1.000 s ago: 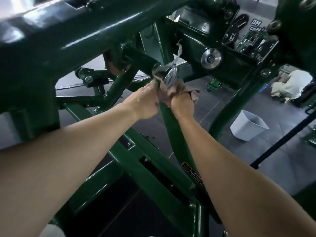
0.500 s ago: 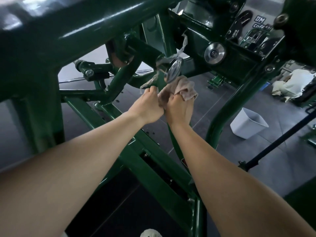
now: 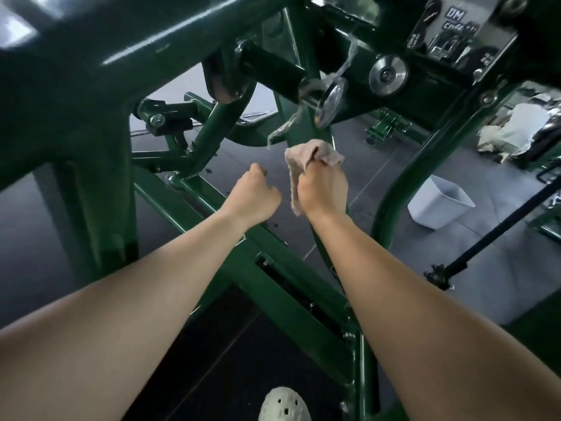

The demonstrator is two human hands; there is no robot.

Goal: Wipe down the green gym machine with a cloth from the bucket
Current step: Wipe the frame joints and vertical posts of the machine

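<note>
The green gym machine (image 3: pixel 100 183) looms around; the white bucket (image 3: pixel 437 205) sits well apart on the floor; both hands have dropped below the chrome peg (image 3: pixel 329 101); the left hand (image 3: pixel 253 192) has quit the cloth (image 3: pixel 303 162), grip clenched empty; the right hand (image 3: pixel 323 189) alone grips it, so the upright is likely next.

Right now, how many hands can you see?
2. The left hand is curled and seems empty, just left of the right hand, which grips the cloth in front of the green machine. No other hands show clearly.
</note>
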